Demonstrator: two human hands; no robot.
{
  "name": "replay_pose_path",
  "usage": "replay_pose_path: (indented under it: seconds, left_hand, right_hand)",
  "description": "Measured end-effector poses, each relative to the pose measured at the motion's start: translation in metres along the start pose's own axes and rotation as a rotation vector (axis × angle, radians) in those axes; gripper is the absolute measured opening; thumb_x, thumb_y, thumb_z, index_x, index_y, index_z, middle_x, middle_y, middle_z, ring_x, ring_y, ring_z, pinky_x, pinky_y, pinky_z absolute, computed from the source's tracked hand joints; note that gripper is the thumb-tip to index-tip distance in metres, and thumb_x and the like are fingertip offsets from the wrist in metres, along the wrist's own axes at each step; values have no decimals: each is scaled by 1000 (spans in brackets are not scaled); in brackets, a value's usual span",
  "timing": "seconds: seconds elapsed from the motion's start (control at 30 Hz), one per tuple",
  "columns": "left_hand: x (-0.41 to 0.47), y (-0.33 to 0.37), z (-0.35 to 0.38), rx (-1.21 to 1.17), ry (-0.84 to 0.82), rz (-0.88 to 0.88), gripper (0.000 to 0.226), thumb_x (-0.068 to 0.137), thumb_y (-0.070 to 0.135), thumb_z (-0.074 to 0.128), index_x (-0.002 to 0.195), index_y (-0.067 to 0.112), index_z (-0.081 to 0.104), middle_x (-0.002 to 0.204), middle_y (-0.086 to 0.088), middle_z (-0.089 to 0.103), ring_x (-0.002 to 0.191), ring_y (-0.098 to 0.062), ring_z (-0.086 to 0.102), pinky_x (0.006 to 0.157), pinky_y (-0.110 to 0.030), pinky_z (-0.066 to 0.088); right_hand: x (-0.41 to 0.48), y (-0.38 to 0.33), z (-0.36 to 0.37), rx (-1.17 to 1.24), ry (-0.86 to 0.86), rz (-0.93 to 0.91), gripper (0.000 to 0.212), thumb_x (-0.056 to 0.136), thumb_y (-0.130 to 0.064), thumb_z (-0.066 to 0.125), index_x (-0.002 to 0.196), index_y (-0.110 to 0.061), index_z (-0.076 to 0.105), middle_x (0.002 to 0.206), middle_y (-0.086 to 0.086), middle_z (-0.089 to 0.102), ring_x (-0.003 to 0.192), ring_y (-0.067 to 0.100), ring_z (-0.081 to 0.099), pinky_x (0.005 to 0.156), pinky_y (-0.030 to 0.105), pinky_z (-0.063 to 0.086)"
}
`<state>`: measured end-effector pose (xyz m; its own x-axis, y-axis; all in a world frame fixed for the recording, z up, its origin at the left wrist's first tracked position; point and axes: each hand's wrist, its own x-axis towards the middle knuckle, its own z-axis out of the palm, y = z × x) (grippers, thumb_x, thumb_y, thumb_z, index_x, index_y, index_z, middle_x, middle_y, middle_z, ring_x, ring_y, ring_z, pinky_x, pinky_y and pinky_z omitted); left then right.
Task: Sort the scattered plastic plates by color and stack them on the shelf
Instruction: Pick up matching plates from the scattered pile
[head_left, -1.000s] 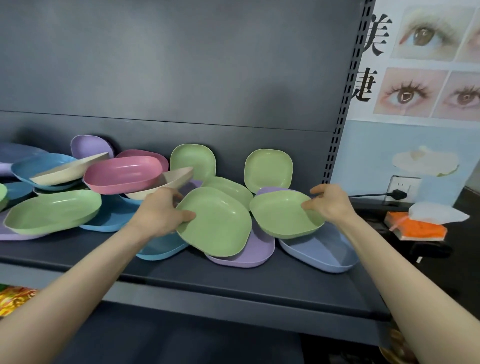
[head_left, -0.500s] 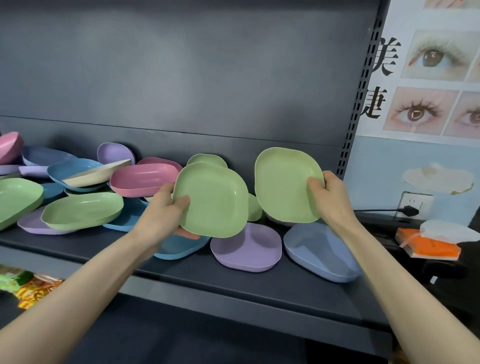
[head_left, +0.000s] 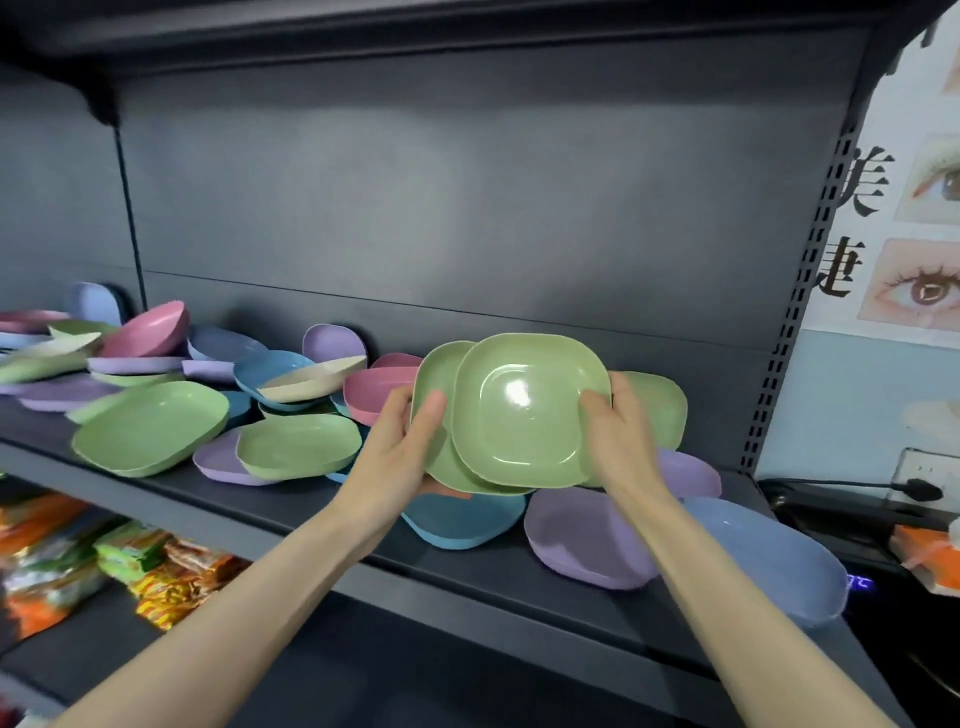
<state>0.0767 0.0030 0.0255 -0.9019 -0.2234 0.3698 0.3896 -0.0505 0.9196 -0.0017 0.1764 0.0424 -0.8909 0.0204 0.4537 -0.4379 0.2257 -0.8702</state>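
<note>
Left hand (head_left: 410, 447) grips rear square green plastic plate (head_left: 434, 374); right hand (head_left: 618, 441) grips front green plate (head_left: 524, 410), overlapping. Bare dark shelf (head_left: 467, 566) edge below hands. Poster (head_left: 909, 322) right: black Chinese characters, cropped.

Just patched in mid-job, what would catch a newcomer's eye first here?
Centre frame, two green plates overlap, held up: the left hand grips the rear green plate, the right hand the front green plate. To the left, a colourful jumble of loose plates sprawls along the dark shelf.
</note>
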Motion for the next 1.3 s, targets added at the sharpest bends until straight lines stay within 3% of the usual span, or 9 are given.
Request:
replay_pose_path:
  seconds: [0.1,0.23,0.4,0.6,0.77,0.87,1.0,1.1,1.3]
  left_hand:
    - [-2,7,-32,-20,-29,8,37,85,39,52,119,24,48,100,10,70,89,-12,70,62,-40,58]
    - [-4,13,-83,-22,-30,-19,28,89,26,58,115,28,51,108,3,67,93,-15,69,61,-38,57]
    - [0,24,-182,52,-12,-39,23,95,14,52,116,22,50,117,-8,62,100,-25,65,63,-43,59]
    - [19,39,-302,176,129,5,25,94,8,50,114,24,53,114,-10,64,102,-27,63,79,-51,56]
    - [53,56,-386,359,161,35,24,89,12,57,110,24,60,103,-7,70,93,-27,67,77,-53,56]
    - [77,62,-425,442,201,125,21,89,5,57,104,19,59,93,0,69,83,-18,66,72,-38,57]
    - [101,56,-475,520,266,184,18,88,7,58,103,18,57,86,11,65,79,-4,62,68,-18,51]
    - [124,45,-514,523,296,160,18,88,9,59,106,11,59,87,3,67,78,-10,62,70,-26,51]
    - [174,44,-600,582,329,171,16,87,11,61,99,20,59,79,11,66,74,-11,63,65,-22,50]
  right_hand:
    - [-13,-19,40,52,-37,-34,23,93,-8,35,85,-24,49,78,-6,54,72,16,48,67,32,40]
    - [-32,-36,96,89,-85,-70,27,92,-5,35,93,-26,51,83,-6,56,74,12,50,69,28,42]
    - [-54,-65,192,165,-132,-62,31,95,-3,33,109,-26,48,90,-13,52,77,-2,48,56,0,37]
    - [-59,-101,303,148,-177,-108,30,93,-5,36,105,-27,53,92,-13,58,84,4,53,73,21,43]
    - [-40,-124,374,20,-205,-207,19,93,-9,43,101,-17,59,84,2,62,77,24,54,66,29,44]
    - [-23,-130,415,-5,-257,-226,12,92,-12,49,98,-17,58,95,16,65,86,34,60,64,32,51]
    - [-4,-132,473,22,-278,-222,18,87,-9,54,87,-27,58,89,5,68,77,25,61,45,17,46]
    - [12,-129,521,0,-263,-218,15,85,-12,56,89,-25,60,88,2,69,80,29,64,59,37,57]
    - [48,-144,614,13,-326,-238,12,84,-10,57,85,-21,61,85,3,71,79,27,65,71,36,53]
